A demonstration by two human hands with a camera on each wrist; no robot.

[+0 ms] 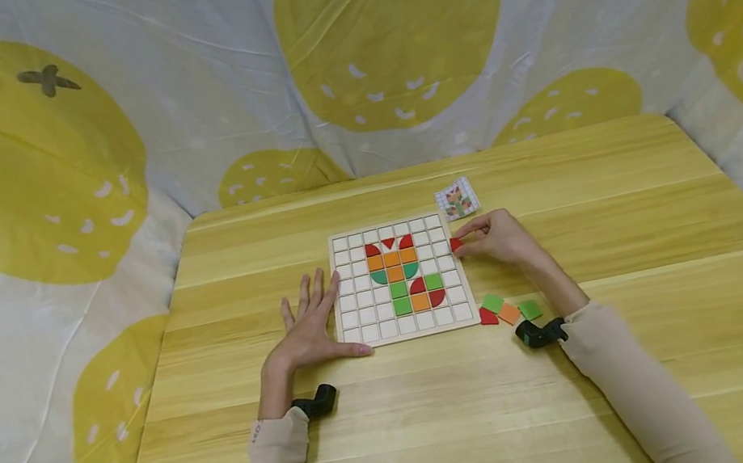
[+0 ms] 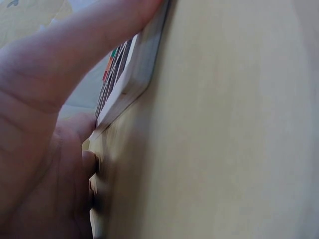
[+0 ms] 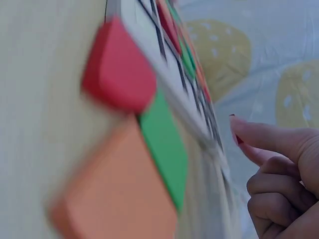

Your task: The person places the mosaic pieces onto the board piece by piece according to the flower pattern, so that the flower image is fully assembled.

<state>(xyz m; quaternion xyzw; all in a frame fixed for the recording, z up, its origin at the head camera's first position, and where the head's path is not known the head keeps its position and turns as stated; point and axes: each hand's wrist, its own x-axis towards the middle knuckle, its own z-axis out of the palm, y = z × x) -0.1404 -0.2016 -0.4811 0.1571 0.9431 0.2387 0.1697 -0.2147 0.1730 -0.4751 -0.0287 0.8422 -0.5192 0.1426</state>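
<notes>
A square wooden grid board (image 1: 366,331) lies on the table, with red, orange and green tiles set in its middle cells. My left hand (image 1: 310,332) rests at the board's lower left corner, fingers spread along the left side and thumb on the near edge. In the left wrist view the thumb (image 2: 84,45) lies over the board's edge (image 2: 134,74). My right hand (image 1: 498,237) pinches a red tile (image 1: 456,244) just at the board's right edge. The right wrist view shows only a sliver of that tile between thumb and fingertip; its shape is mostly hidden.
Loose tiles lie by the board's lower right corner: a red one (image 1: 488,316), an orange one (image 1: 507,313), and two green ones (image 1: 492,303). A small pattern card (image 1: 457,199) sits beyond the upper right corner. A lemon-print cloth (image 1: 229,83) hangs behind the wooden table (image 1: 432,418).
</notes>
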